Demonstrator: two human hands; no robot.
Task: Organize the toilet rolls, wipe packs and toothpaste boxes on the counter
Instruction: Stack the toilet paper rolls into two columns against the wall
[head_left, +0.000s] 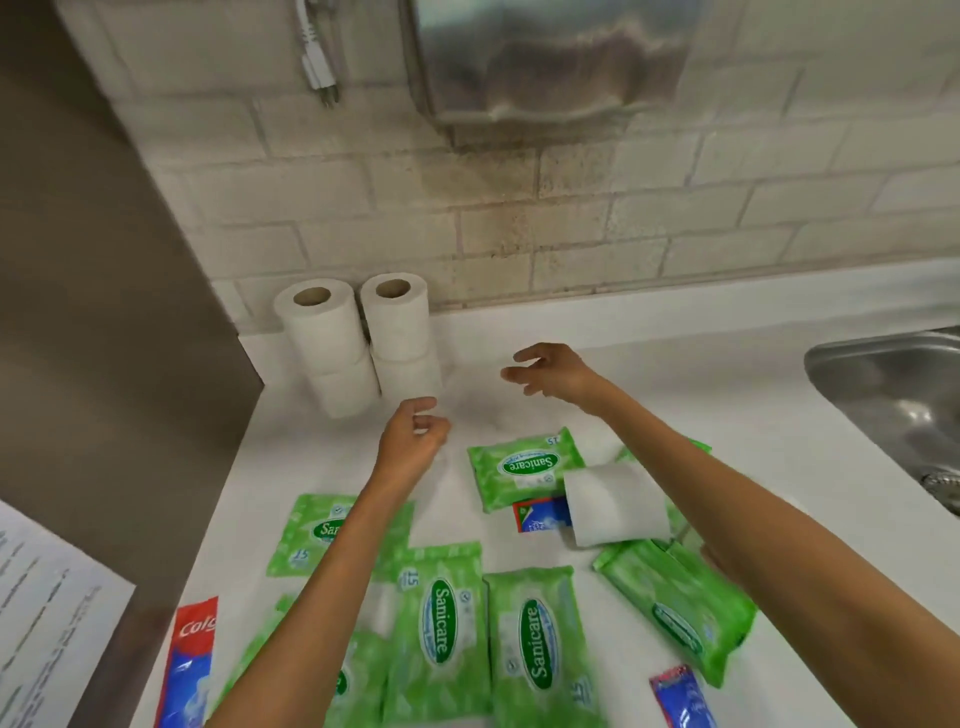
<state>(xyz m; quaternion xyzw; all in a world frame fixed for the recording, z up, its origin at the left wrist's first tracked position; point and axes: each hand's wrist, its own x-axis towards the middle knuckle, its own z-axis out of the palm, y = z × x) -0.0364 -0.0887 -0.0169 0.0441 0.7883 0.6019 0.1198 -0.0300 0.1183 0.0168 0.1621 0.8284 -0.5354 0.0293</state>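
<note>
Several white toilet rolls (363, 343) stand in two stacks of two in the back left corner of the white counter (675, 364). My left hand (413, 439) hovers just in front of the right stack, fingers loosely curled and holding nothing. My right hand (553, 371) floats to the right of the stacks, fingers spread and empty. One more toilet roll (615, 504) lies on its side under my right forearm. Several green wipe packs (524, 467) lie scattered across the near counter. A toothpaste box (189, 665) lies at the front left, another (540, 514) beside the lying roll, a third (680, 696) at the front right.
A steel sink (893, 395) is set into the counter at the right. A metal dispenser (550, 62) hangs on the tiled wall above, with a plug and cord (319, 57) to its left. A brown panel (104, 312) bounds the counter's left side. A printed sheet (47, 618) lies at the lower left.
</note>
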